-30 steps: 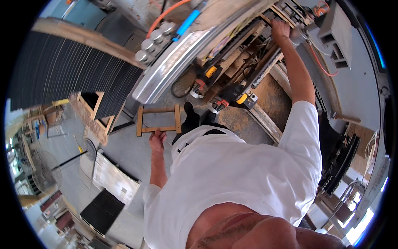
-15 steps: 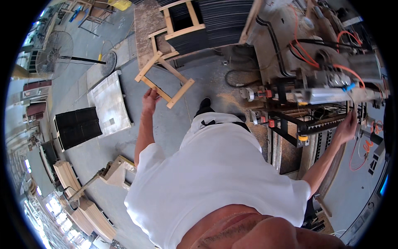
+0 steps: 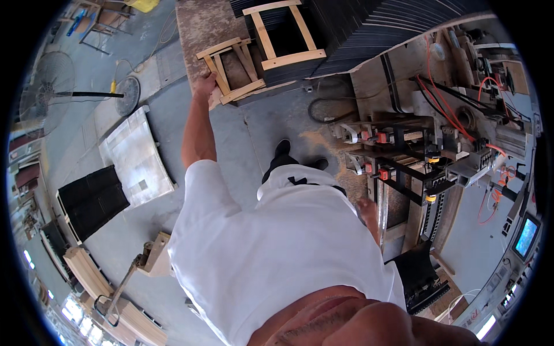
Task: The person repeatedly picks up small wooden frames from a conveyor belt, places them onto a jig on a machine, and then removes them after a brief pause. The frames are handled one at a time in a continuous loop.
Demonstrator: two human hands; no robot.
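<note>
At the far left, my left hand [image 3: 205, 85] is closed on the left bar of a small, light wooden frame [image 3: 242, 91]. That frame sits at the edge of a dusty brown board [image 3: 202, 26], apparently over another frame of the same kind, whose bars show inside it. Just right of it, a larger wooden frame [image 3: 294, 60] lies on top of a black stack. My right hand [image 3: 367, 209] is low beside my hip, near the clamping machine [image 3: 404, 161]. Its fingers are blurred, and I see nothing in it.
Tall stacks of thin black panels [image 3: 369, 40] stand at the back. Orange air hoses [image 3: 444, 106] run to the machine on the right. On the left are a standing fan [image 3: 49, 92], a silvery sheet [image 3: 138, 155] and a black panel [image 3: 94, 202]. Timber strips [image 3: 86, 271] lie at the lower left.
My left hand has carried the small frame forward, onto the board by the black stack. My right hand has come off the machine and dropped back toward my hip.
</note>
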